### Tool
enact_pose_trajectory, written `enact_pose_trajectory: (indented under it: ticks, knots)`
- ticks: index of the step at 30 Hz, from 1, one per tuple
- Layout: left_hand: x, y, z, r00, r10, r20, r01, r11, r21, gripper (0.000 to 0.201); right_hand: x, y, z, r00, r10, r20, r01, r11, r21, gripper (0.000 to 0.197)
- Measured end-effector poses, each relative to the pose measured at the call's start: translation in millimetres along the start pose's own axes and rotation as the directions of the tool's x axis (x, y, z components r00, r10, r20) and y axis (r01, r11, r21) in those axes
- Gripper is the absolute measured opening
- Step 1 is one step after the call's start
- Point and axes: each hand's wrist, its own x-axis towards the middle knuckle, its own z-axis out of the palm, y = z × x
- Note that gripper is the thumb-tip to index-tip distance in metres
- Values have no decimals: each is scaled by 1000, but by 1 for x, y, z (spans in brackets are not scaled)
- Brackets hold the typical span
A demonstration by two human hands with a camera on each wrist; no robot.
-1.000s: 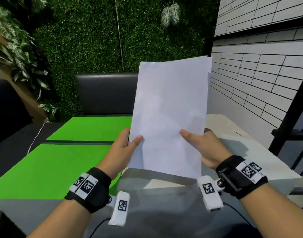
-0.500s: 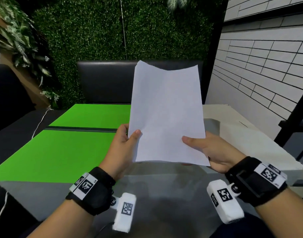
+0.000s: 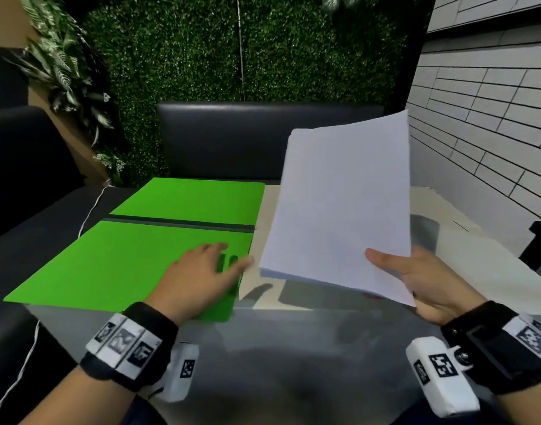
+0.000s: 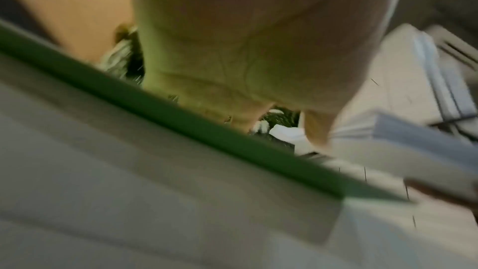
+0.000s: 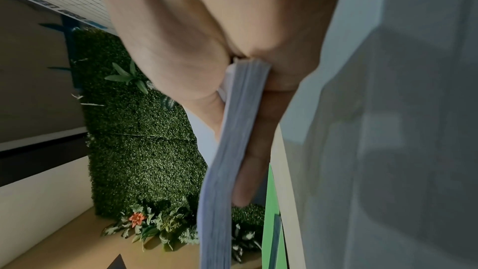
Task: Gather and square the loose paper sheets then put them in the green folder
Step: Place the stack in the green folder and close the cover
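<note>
Green folder (image 3: 134, 262) lies open and flat on the left part of the desk (image 3: 293, 348), two panels joined by a dark spine running left to right; far panel reaches toward the desk's back edge, near panel toward the front edge. Left hand (image 3: 201, 274) rests palm down on the near panel at its right edge, fingers straight and spread, gripping nothing; image blurred there, so contact of the fingertips with the folder is not certain. Left wrist view: palm (image 4: 258, 38) over the folder's green edge (image 4: 232, 144), heavy blur. Just right of the folder, the paper sheets (image 3: 343, 207) are held as one stack above the desk, tilted, top leaning away toward the back edge, lower edge clear of the surface. Right hand (image 3: 416, 280) pinches the stack at its lower right corner, thumb on the front face, fingers behind. Right wrist view: stack edge (image 5: 232, 130) clamped between thumb and fingers (image 5: 258, 150), sheet edges roughly aligned.
</note>
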Motion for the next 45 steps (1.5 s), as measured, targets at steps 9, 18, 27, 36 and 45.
enact_pose_trajectory:
  ticks: [9, 18, 27, 36, 45]
  knots:
    - [-23, -6, -8, 929, 186, 320, -253, 951, 180, 85, -6, -9, -33, 991, -55, -120, 53, 998, -21, 34]
    - [-38, -36, -36, 855, 300, 422, -354, 934, 52, 81, -12, 4, -48, 990, -49, -136, 46, 999, -23, 40]
    - [-39, -83, -60, 883, 291, 367, -335, 940, 61, 68, -17, 5, -57, 988, -57, -147, 50, 998, -46, 49]
    - [-96, -117, -21, 772, -447, -452, 66, 763, -643, 57, -19, 13, -63, 987, 9, -160, -18, 998, -60, 54]
    - [-93, -84, 19, 822, -535, 196, 151, -126, -980, 21, -16, 17, -51, 991, 31, -129, -38, 998, -51, 38]
